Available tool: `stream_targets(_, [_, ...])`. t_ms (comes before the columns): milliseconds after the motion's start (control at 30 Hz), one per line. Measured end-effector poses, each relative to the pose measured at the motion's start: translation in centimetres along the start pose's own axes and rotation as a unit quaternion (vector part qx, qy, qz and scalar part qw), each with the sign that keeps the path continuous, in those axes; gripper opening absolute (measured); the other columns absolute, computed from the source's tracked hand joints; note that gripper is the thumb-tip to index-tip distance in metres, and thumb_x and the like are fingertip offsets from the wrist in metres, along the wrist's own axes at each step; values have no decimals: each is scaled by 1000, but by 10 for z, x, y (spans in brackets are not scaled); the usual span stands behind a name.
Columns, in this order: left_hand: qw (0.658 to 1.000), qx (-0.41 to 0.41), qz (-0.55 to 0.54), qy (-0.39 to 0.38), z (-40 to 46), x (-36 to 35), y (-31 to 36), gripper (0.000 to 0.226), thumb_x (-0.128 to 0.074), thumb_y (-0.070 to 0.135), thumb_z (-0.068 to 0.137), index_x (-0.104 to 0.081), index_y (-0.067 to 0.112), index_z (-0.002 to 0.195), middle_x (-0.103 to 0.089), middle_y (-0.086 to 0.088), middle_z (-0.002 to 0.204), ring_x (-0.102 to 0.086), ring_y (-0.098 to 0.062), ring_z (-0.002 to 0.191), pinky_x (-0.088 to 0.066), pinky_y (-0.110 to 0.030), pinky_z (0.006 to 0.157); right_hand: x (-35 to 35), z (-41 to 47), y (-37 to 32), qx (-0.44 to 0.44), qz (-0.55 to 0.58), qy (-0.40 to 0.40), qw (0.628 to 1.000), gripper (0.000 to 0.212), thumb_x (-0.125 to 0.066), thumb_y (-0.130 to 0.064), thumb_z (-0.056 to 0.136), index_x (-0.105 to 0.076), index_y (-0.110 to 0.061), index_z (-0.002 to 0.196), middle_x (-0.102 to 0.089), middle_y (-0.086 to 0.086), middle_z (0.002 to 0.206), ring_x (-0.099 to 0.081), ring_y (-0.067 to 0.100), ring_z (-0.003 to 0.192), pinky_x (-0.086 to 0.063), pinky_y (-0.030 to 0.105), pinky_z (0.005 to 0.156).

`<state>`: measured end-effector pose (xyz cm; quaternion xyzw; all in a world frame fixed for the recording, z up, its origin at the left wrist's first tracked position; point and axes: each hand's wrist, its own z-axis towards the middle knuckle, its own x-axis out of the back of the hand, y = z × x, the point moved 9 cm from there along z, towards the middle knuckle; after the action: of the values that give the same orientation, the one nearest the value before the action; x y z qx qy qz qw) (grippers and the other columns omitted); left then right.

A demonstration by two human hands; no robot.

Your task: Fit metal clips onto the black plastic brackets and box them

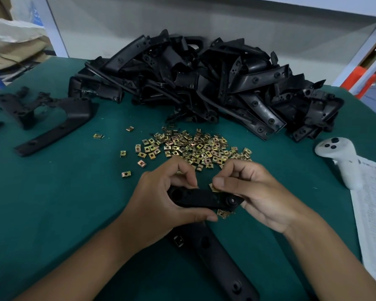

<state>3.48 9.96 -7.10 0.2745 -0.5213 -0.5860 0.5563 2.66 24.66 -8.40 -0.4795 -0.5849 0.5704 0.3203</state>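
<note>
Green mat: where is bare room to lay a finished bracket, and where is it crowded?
Bare green mat lies left of the left hand, below the lone bracket; a smaller patch sits between the right hand and the white controller. Crowded: the clip scatter ahead and the bracket heap behind it.

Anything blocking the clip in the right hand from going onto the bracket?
Nothing visible. The right hand pinches a metal clip right at the upper edge of the black bracket, which the left hand grips.

Two bare forearms, left grip (161, 192), right grip (254, 192), no sleeves
</note>
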Motion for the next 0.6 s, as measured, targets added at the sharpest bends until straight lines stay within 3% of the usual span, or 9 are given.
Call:
stream_targets(300, [1000, -18, 0, -3, 0, -1, 1, 43, -91, 46, 63, -56, 38, 87, -74, 14, 76, -66, 0, 62, -49, -14, 56, 2, 0, 1, -3, -44, 15, 999, 7, -76, -18, 74, -70, -16, 73, -69, 0, 69, -61, 8, 60, -49, 17, 54])
stream_targets(467, [1000, -21, -16, 1, 1, -1, 1, 41, -90, 43, 65, -56, 40, 87, -73, 14, 77, -65, 2, 63, -47, -11, 57, -1, -1, -1, 3, 16, -3, 1000, 10, -71, -11, 80, -71, -16, 71, -68, 1, 70, -62, 8, 61, -50, 17, 56])
stream_targets(600, [1000, 1, -25, -7, 1, -3, -5, 40, -89, 42, 66, -59, 39, 91, -75, 13, 82, -68, 0, 69, -50, -12, 62, 1, 0, -1, 5, 20, 10, 1000, 14, -70, -24, 85, -68, -11, 79, -72, 1, 78, -66, 8, 70, -51, 16, 61])
